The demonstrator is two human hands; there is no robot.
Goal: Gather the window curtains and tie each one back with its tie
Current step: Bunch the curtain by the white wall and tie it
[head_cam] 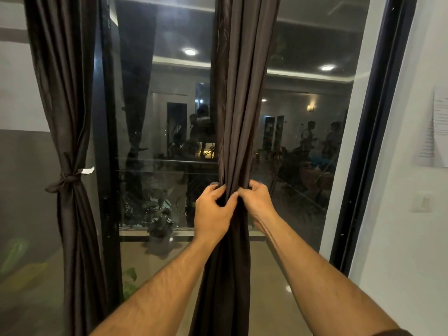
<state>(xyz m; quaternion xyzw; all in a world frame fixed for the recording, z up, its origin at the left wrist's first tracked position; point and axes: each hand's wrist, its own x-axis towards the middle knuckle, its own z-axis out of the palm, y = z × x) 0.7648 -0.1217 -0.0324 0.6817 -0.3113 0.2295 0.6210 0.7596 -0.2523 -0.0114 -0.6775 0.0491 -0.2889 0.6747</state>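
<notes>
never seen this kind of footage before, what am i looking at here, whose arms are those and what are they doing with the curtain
There is no machine here. The single picture comes from a wide-angle camera worn on a person's head, looking forward and down, so the two bare arms reaching in from below are that person's own.

They stand at a large dark window; the rooms and lights seen in it are mostly reflections in the glass. The left hand and the right hand both grip the middle curtain, bunching its dark brown cloth together at about waist height. No tie around it is visible yet.

The left curtain is already gathered and knotted with its tie.

On the white wall to the right hangs a sheet of paper, too blurred to read.
</notes>
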